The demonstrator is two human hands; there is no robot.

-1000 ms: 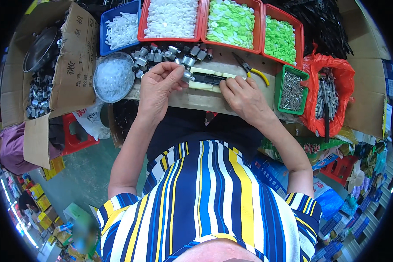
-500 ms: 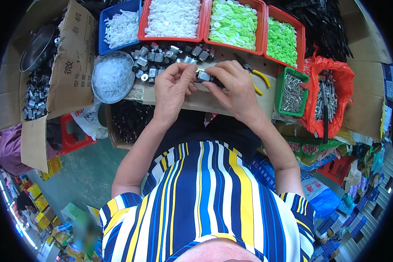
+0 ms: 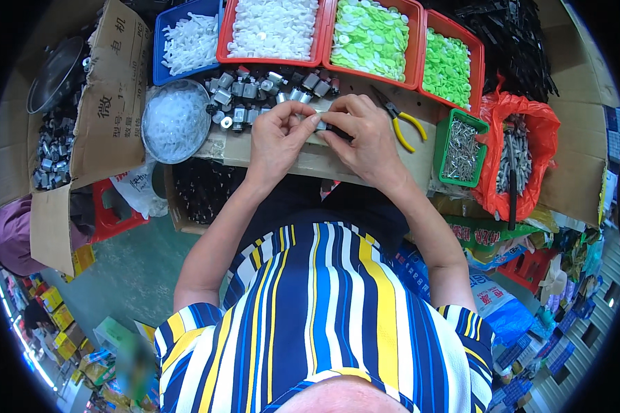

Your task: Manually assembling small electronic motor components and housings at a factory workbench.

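My right hand (image 3: 369, 138) is closed around a small silver-and-black motor (image 3: 322, 125), mostly covered by the fingers. At the motor's left end, the thumb and forefinger of my left hand (image 3: 275, 143) are pinched together. Whatever small part they may hold is too hidden to make out. Both hands are over the near part of the cardboard-covered worktop (image 3: 293, 162). Just beyond my left hand lies a cluster of similar small motors (image 3: 249, 89). Yellow-handled pliers (image 3: 406, 127) rest to the right of my right hand.
Along the back stand a blue bin (image 3: 160, 55) and red bins (image 3: 322, 41) of white and green plastic parts. A round bowl (image 3: 148, 131) of clear pieces is at left, beside a carton (image 3: 107, 117). Right are a green screw tray (image 3: 442, 155) and a red bag (image 3: 489, 186).
My left fingertips have moved slightly right and closed in against the motor's end, covering more of it. My right hand has shifted only a little, and the pliers show more fully.
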